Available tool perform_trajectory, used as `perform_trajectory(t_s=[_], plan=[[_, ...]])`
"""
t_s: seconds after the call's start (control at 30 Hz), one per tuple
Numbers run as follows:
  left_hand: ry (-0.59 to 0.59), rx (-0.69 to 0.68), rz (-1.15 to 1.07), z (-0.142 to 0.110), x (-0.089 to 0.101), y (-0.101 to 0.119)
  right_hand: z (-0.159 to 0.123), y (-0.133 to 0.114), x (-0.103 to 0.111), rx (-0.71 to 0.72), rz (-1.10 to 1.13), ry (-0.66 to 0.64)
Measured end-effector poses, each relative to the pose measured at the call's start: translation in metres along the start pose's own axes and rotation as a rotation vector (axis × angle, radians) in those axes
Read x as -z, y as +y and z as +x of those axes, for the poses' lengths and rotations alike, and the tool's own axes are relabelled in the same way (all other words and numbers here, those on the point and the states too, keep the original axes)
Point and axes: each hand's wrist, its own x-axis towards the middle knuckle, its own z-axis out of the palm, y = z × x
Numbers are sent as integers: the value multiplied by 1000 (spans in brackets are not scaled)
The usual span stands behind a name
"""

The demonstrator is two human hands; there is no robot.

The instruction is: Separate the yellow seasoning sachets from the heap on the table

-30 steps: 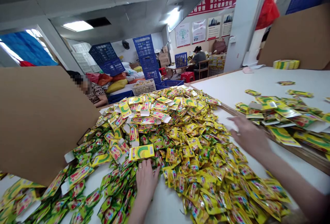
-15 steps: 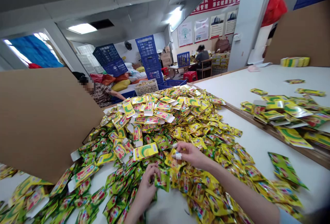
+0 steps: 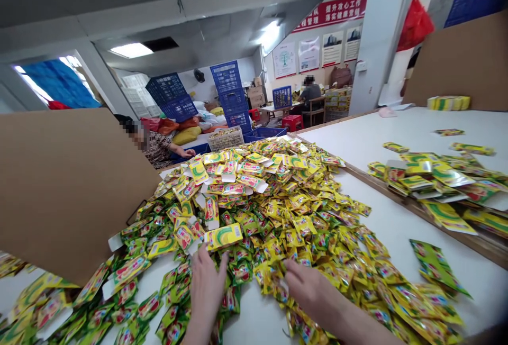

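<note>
A big heap of small yellow and green packets [image 3: 278, 212] covers the white table [image 3: 397, 223] in front of me, with flat yellow cartons mixed in on top. My left hand [image 3: 206, 287] lies flat on the near edge of the heap, fingers stretched out just below a flat yellow carton [image 3: 223, 236]. My right hand [image 3: 313, 292] rests palm down on packets a little to the right, fingers extended toward the heap. Neither hand grips anything that I can see.
A large brown cardboard sheet [image 3: 67, 191] stands at the left. A wooden strip [image 3: 416, 207] divides off a second table with flat cartons [image 3: 432, 175]. A loose packet [image 3: 436, 265] lies at right. A person [image 3: 159, 144] sits behind the heap; another sits far back. Blue crates [image 3: 230, 91] are stacked beyond.
My right hand came back from the far right to the heap, pinched packets together with my left hand, and now both hands lie flat on the near edge of the heap.
</note>
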Motion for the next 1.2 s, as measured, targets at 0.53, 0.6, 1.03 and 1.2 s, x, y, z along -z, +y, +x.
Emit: perform_trajectory(t_s=[0.53, 0.6, 1.03, 1.2], plan=[[-529, -353, 131, 25, 34, 24, 16, -4, 26, 257, -217, -85], [-735, -282, -79, 9, 46, 34, 19, -10, 21, 376, -232, -53], [-617, 437, -1332, -66, -24, 54, 3, -28, 37, -382, 759, 68], [-674, 497, -1220, -74, -13, 61, 24, -15, 57, -427, 688, 532]])
